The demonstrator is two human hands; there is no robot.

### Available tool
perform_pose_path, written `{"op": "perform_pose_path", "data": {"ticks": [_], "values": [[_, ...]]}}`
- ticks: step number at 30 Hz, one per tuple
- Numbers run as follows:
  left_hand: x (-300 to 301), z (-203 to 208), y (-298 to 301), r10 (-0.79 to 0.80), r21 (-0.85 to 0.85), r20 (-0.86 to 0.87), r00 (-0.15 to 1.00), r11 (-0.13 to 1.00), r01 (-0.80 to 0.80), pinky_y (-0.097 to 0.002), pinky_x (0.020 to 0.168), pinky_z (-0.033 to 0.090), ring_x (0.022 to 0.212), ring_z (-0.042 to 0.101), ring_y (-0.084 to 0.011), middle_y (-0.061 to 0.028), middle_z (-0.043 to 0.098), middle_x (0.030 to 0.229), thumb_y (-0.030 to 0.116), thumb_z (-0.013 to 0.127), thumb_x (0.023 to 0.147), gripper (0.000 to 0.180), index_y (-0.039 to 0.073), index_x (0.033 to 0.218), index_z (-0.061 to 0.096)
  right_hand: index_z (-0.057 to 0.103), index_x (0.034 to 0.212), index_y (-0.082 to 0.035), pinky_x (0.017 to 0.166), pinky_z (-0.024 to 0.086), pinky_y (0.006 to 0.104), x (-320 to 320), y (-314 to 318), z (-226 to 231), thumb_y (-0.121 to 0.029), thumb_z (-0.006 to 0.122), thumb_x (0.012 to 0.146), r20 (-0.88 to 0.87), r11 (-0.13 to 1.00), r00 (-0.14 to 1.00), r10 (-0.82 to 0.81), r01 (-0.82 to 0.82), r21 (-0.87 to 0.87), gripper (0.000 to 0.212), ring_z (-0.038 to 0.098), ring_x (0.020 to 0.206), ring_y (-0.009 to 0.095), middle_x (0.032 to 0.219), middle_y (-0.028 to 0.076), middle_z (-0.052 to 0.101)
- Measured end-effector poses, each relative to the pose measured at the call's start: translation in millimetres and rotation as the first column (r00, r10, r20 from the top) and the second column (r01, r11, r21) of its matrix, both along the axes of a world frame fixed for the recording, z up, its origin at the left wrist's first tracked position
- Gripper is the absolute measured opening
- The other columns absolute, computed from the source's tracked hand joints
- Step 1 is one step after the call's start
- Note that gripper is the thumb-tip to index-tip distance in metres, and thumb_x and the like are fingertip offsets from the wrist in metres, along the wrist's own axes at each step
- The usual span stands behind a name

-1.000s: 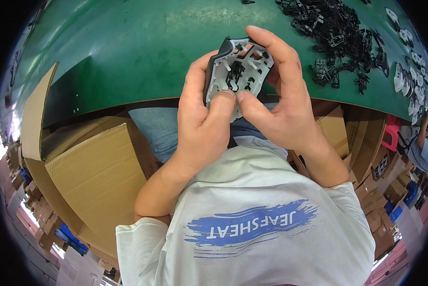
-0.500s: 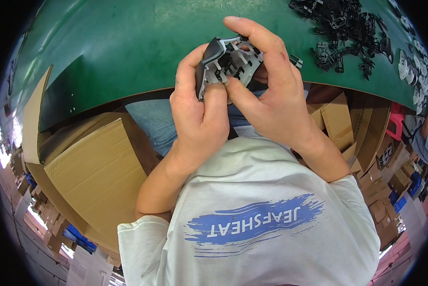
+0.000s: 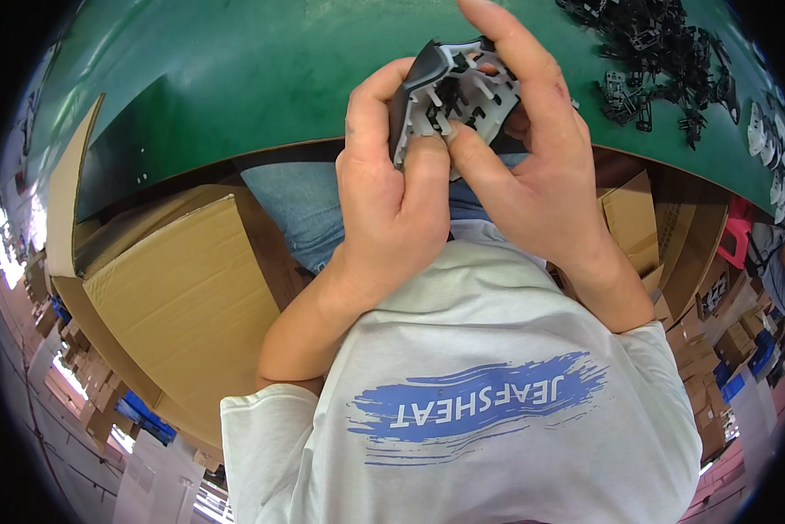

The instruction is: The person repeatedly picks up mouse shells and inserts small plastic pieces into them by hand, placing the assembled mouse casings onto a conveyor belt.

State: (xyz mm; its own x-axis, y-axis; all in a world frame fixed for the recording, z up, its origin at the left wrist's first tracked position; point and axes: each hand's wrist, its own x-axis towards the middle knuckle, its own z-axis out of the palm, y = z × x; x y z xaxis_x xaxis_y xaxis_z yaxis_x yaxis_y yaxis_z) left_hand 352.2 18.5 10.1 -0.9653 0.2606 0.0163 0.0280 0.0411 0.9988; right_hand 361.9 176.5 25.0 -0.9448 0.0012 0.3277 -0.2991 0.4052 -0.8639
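Both hands hold a curved plastic shell, dark on the outside and pale grey inside, which looks like a game controller housing. Its hollow side, with ribs, posts and small black parts, faces up toward me. My left hand grips the left side, fingers round the back and thumb at the near inner edge. My right hand holds the right side; its thumb presses inside near the left thumb, while the index finger stretches up past the far edge. What the thumb tips press on is hidden.
A green table spans the far side. On it lie a heap of black plastic parts and, further right, several white shell pieces. Open cardboard boxes stand left and right. A red stool and another person are at far right.
Hands and shell sit slightly further right and higher in the picture, as the whole view has shifted too. The grip on the shell looks much the same.
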Motion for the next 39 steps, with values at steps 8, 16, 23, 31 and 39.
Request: {"op": "perform_pose_path", "data": {"ticks": [8,16,23,31,39], "values": [[-3,41,-28,-0.043,0.120,0.440,0.897,0.993,-0.011,-0.0370,0.119,0.045,0.137,0.058,-0.0228,-0.0159,0.056,0.153,-0.008,0.053,0.096,0.067,-0.002,0.161,0.041,0.032,0.169,0.004,0.120,0.046,0.0415,5,-2,0,0.004,0.069,0.088,0.116,0.974,0.975,0.189,-0.171,-0.149,0.089,0.049,0.152,0.036,0.170,0.023,0.043],[58,148,-236,0.354,0.040,0.306,0.884,0.923,-0.383,-0.0467,0.115,0.052,0.138,0.062,-0.0359,-0.0235,0.057,0.155,0.014,0.061,0.102,0.071,-0.006,0.164,0.036,0.072,0.132,-0.010,0.084,0.053,0.0413,4,66,1,-0.020,0.082,0.094,0.029,0.876,0.997,0.069,-0.074,0.476,0.040,0.072,0.094,0.027,0.109,0.007,0.077],[121,180,-447,0.770,-0.683,-0.238,0.592,0.302,-0.666,-0.0417,0.115,0.048,0.142,0.057,-0.0279,-0.0170,0.051,0.162,0.027,0.064,0.107,0.066,0.003,0.165,0.044,0.075,0.104,-0.010,0.073,0.048,0.0407,3,90,-6,-0.022,0.084,0.092,0.199,0.735,0.959,-0.202,0.014,0.677,0.019,0.067,0.071,0.023,0.082,0.004,0.069],[95,119,-506,0.798,-0.789,0.124,0.589,0.440,-0.429,-0.0371,0.102,0.052,0.122,0.062,-0.0193,-0.0077,0.064,0.137,0.028,0.067,0.107,0.049,0.006,0.151,0.059,0.074,0.108,-0.007,0.080,0.052,0.0430,-19,102,-12,-0.010,0.078,0.092,0.092,0.740,0.996,-0.016,-0.050,0.671,0.016,0.068,0.084,0.028,0.094,0.007,0.070],[11,174,-527,0.731,-0.873,-0.143,0.667,0.224,-0.433,-0.0378,0.108,0.048,0.123,0.061,-0.0188,-0.0066,0.066,0.129,0.039,0.065,0.110,0.040,0.009,0.135,0.066,0.075,0.113,-0.008,0.083,0.054,0.0423,-24,113,-10,-0.004,0.075,0.090,0.050,0.801,0.997,0.052,-0.072,0.595,0.023,0.069,0.085,0.028,0.100,0.007,0.070]]}}
